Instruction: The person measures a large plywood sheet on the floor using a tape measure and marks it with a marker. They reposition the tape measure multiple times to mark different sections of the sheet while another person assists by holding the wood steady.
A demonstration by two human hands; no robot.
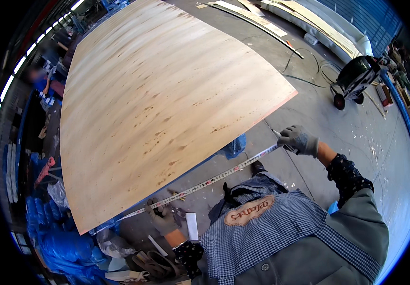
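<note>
A large plywood sheet [152, 109], pale with brown specks, spreads out in front of me. Along its near edge runs a tape measure [214, 178], its white blade pulled out and slanting from lower left to upper right. My left hand [163, 221], in a grey glove, is closed on the blade close to the sheet's near left corner. The right hand [300, 140], also gloved, grips the tape's other end off the sheet's right part. A small pointed thing sticks out by its fingers; its kind cannot be made out. The tape's case is mostly hidden.
Blue plastic wrapping [67, 244] is heaped at lower left. A wheeled dark drum-shaped machine [357, 78] with a hose stands at right. Long boards [247, 19] lie at the back. Another person [41, 83] is far left. A white strip [192, 226] lies near my left hand.
</note>
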